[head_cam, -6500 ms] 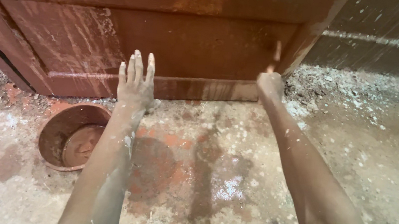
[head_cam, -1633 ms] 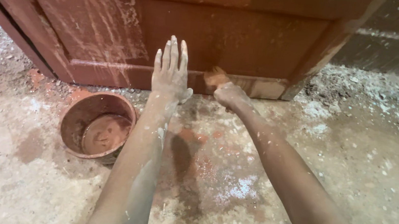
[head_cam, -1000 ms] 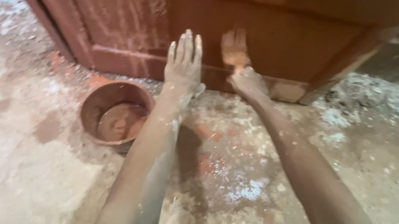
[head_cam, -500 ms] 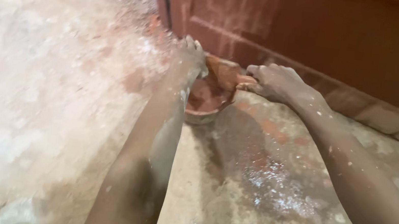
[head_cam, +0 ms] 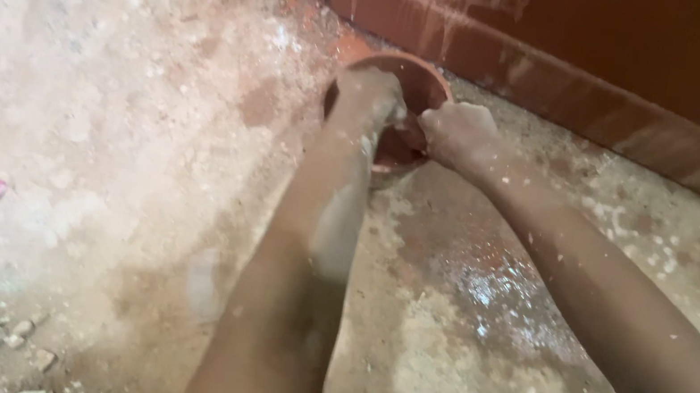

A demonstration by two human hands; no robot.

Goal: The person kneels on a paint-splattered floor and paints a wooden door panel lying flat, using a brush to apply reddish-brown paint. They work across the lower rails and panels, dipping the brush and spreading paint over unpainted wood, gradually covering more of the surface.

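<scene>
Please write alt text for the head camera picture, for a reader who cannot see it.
A person's left hand and right hand, both dusty, reach into a small round reddish-brown bowl that stands on a dusty, paint-stained concrete floor. Just behind the bowl runs the base of a reddish-brown panelled wooden door.

Dusty concrete floor [head_cam: 110, 102] w/ red-brown door [head_cam: 622, 43]

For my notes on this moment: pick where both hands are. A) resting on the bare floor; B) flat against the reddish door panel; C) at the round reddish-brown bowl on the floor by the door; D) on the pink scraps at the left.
C: the left hand and the right hand both meet at the bowl, which sits on the floor beside the door.
</scene>
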